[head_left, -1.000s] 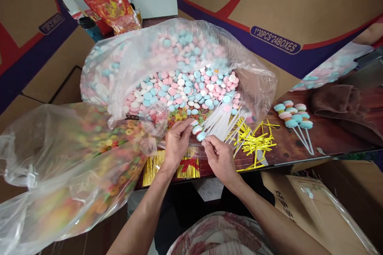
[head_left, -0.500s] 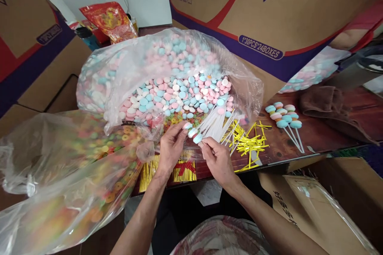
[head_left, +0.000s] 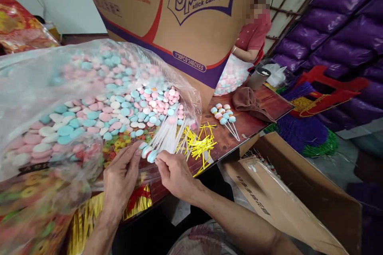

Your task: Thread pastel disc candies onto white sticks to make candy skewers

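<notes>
Behind the large clear plastic bag of pink, blue and white oval candies (head_left: pixel 116 83) rises a tall brown cardboard carton (head_left: pixel 179 40) with red and purple print. The dark red-brown worktop (head_left: pixel 247 127) carries the bag; its front edge slants past the bag's near side and off to the right. Below that edge, right of the bag, lies an open brown cardboard box (head_left: pixel 311 207). In front of the bag, at lower left, a clear plastic bag of coloured ring candies (head_left: pixel 32 203) crowds the left hand's side. Well right of the bag is a crumpled brown cloth (head_left: pixel 253 105), near the far right corner.

Near the bag's front, the left hand (head_left: pixel 122 175) pinches the upper left end of the blue, white and red candy stack (head_left: pixel 149 153). The right hand (head_left: pixel 179 173) has thumb and forefinger pressed together at its lower right end; any stick there is mostly hidden. Right of the bag, three candy lollies on white sticks (head_left: pixel 223 114) lie with bare worktop between them and the front edge. Nearer the bag come loose yellow metallic ties (head_left: pixel 200 145), some reaching that edge, then slim white sticks (head_left: pixel 164 135) at its mouth, just behind the candy stack.
</notes>
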Demonstrator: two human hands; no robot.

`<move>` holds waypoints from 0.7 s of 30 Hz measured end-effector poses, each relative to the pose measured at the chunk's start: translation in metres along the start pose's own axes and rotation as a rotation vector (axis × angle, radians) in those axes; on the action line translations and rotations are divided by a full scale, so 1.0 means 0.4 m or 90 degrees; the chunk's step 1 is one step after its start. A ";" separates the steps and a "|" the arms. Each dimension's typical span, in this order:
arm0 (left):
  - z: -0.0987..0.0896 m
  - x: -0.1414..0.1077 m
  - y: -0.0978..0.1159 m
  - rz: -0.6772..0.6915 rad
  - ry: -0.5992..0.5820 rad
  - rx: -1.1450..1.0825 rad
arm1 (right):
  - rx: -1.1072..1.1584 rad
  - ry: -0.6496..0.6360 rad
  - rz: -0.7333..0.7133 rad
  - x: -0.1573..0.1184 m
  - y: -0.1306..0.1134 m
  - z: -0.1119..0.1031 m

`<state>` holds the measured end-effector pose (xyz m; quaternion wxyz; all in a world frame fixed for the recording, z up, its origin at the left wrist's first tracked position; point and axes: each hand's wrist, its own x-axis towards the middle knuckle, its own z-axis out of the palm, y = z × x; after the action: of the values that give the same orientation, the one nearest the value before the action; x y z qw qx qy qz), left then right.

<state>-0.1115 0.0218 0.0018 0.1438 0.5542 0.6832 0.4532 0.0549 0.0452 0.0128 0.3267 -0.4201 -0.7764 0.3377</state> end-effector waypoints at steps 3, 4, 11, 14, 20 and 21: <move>0.015 -0.004 0.000 -0.032 -0.015 -0.025 | -0.015 0.003 0.005 -0.003 0.005 0.011; 0.019 -0.007 -0.001 -0.042 -0.021 -0.036 | -0.013 0.005 0.008 -0.004 0.006 0.016; 0.035 -0.013 -0.013 -0.108 -0.022 -0.103 | 0.026 0.037 0.027 -0.001 0.004 0.039; 0.032 -0.010 -0.011 -0.143 -0.045 -0.171 | 0.030 0.049 0.038 0.006 0.008 0.019; 0.005 -0.002 0.032 -0.166 -0.091 -0.291 | 0.015 0.083 -0.007 -0.042 0.058 -0.118; 0.000 0.001 0.036 -0.164 -0.083 -0.292 | -0.005 0.111 -0.008 -0.057 0.079 -0.151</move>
<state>-0.1025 0.0218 0.0130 0.3659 0.4436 0.6167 0.5375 0.1263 0.0538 0.0164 0.3936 -0.4440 -0.7490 0.2949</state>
